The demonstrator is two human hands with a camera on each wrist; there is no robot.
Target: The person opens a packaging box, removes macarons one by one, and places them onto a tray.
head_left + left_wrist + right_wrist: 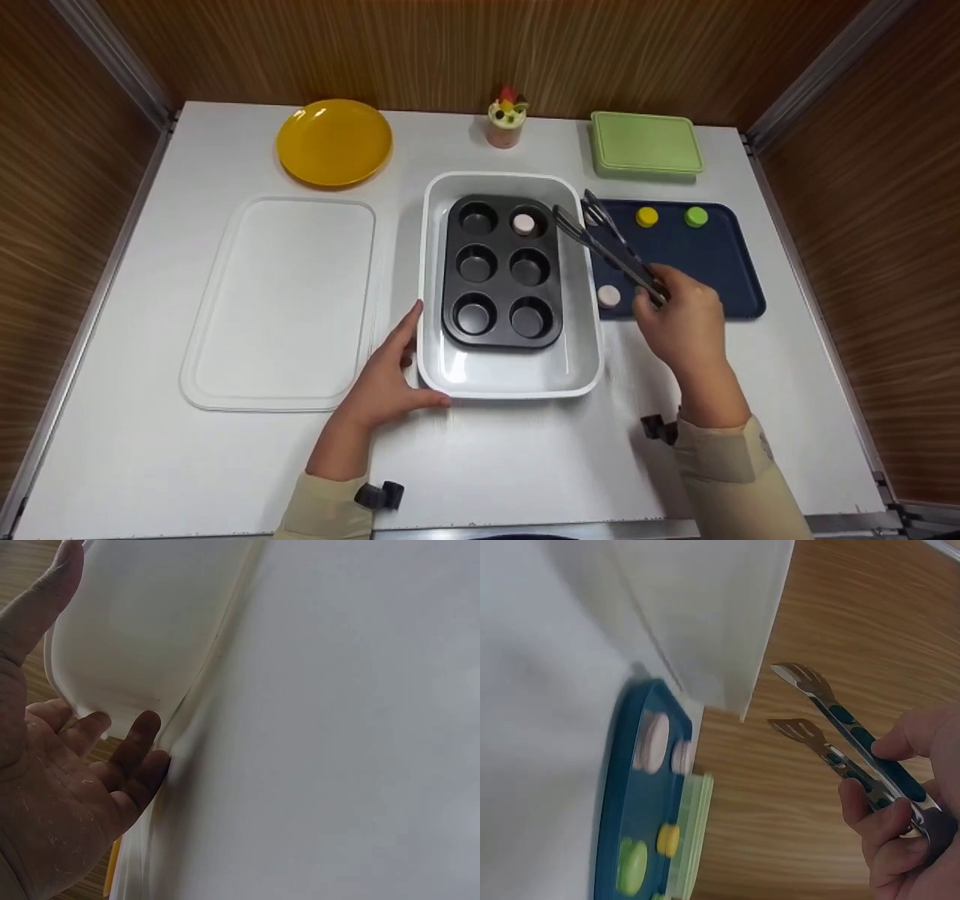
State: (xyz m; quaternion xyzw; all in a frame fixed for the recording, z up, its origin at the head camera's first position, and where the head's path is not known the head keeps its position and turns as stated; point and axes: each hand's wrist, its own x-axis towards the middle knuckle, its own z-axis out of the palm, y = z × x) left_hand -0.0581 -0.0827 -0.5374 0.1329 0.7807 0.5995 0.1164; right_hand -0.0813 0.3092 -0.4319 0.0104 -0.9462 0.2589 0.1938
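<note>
My right hand [684, 319] holds metal tongs [855, 757] with dark inlays; their tips stand apart with nothing between them, over the right rim of a white rectangular tub [517, 375]. Inside the tub lies a black muffin pan [504, 300], with a pale pink macaron [523, 223] in its far right cup. My left hand [386, 386] rests against the tub's near left corner, fingers along the left wall and thumb at the front. A dark blue tray [690, 270] on the right bears pink [652, 742], yellow [647, 217] and green [696, 217] macarons, partly hidden by my hand and the tongs.
A white lid [289, 300] lies left of the tub, with a yellow plate [334, 142] behind it. A dessert cup [506, 124] stands at the back middle. At the back right sits a green lidded box [646, 144]. Wood-grain panels [420, 52] border the table.
</note>
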